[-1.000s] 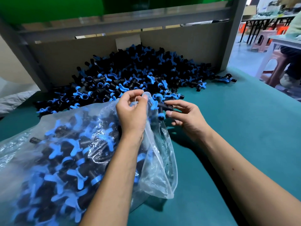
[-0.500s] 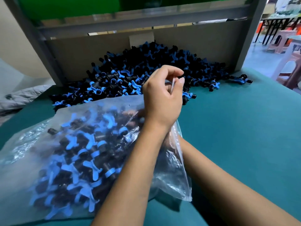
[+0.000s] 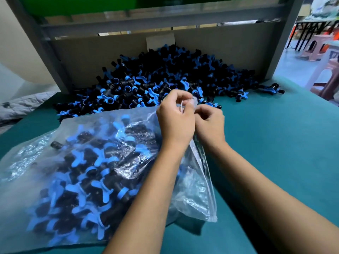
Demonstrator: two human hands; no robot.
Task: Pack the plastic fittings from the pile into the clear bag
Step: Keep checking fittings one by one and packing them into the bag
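The clear bag (image 3: 88, 162), stuffed with fittings, lies on the green tabletop (image 3: 275, 143) at 8 o'clock, the pile (image 3: 165, 79) at 12. This looks like closing time: left hand (image 3: 176, 121) curls round the gathered bag mouth, right hand (image 3: 209, 125) pinches beside it at center. Next move probably calls for cinching tight without spilling.

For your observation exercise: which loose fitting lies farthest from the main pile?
The black-and-blue fitting at the far right, past the pile's right tip on the green table.
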